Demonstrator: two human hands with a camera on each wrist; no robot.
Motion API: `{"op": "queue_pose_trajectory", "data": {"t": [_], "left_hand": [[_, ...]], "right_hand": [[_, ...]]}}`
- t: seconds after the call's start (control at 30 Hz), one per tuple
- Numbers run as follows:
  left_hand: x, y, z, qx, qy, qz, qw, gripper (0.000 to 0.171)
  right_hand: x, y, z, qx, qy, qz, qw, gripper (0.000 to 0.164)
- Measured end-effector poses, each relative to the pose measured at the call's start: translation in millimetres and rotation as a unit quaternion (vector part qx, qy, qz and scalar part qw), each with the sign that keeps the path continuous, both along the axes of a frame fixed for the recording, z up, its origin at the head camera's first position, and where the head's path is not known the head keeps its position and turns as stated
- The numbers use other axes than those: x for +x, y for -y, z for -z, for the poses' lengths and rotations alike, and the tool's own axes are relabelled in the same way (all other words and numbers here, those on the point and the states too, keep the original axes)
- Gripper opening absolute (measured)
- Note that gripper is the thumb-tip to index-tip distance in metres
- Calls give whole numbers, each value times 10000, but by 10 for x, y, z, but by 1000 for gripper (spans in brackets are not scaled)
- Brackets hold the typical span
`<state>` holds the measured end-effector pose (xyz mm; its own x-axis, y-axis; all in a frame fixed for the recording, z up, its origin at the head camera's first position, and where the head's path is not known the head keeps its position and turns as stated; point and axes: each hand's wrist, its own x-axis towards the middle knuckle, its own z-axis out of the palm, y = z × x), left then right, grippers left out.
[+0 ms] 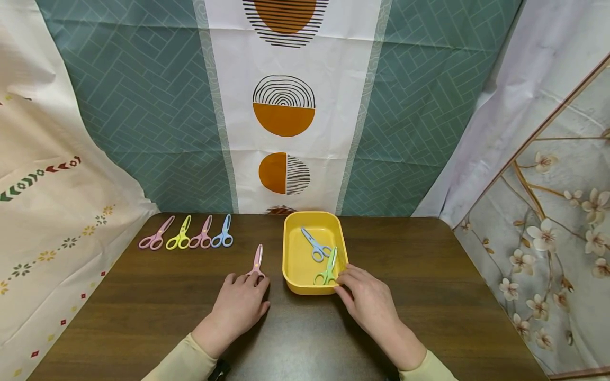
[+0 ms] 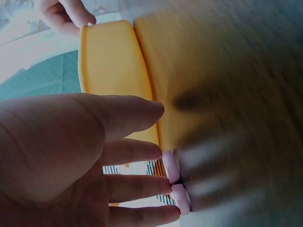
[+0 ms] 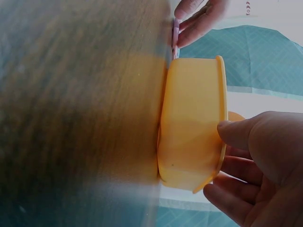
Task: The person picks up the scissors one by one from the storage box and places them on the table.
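Note:
On the table, a pair of pink scissors [image 1: 258,259] lies with its blades pointing away from the person. My left hand [image 1: 240,307] reaches over its handles. In the left wrist view, straight fingertips touch the pink handle loops [image 2: 172,166], with the thumb held apart. To the right stands a yellow plastic tray [image 1: 310,290]. My right hand [image 1: 371,299] holds its near right corner, thumb [image 3: 234,133] on the outside at the rim and fingers behind. Inside the tray lie blue scissors [image 1: 312,243] and green scissors [image 1: 330,269], the green pair nearest the right hand.
A row at the table's back left holds pink scissors [image 1: 159,233], yellow-green scissors [image 1: 182,235], a second pink pair [image 1: 204,235] and blue scissors [image 1: 224,234]. Behind the dark wooden table [image 1: 429,296] hangs a patterned cloth [image 1: 143,106].

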<state>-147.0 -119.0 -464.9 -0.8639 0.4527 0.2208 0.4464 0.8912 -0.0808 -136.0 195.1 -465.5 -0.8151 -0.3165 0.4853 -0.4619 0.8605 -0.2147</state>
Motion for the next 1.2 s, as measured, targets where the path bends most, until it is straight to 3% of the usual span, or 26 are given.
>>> {"op": "queue_pose_trajectory", "data": {"t": [0.47, 0.8, 1.2], "left_hand": [[-16, 3, -19, 58, 150, -72, 9998, 51], [-169, 3, 2, 11, 435, -230, 9988, 53], [-280, -36, -5, 25, 463, -361, 9983, 51]], "right_hand": [[-5, -9, 10, -7, -45, -44, 10000, 17], [-7, -7, -1, 26, -15, -23, 10000, 17], [-4, -2, 0, 17, 35, 3, 10000, 17]]}}
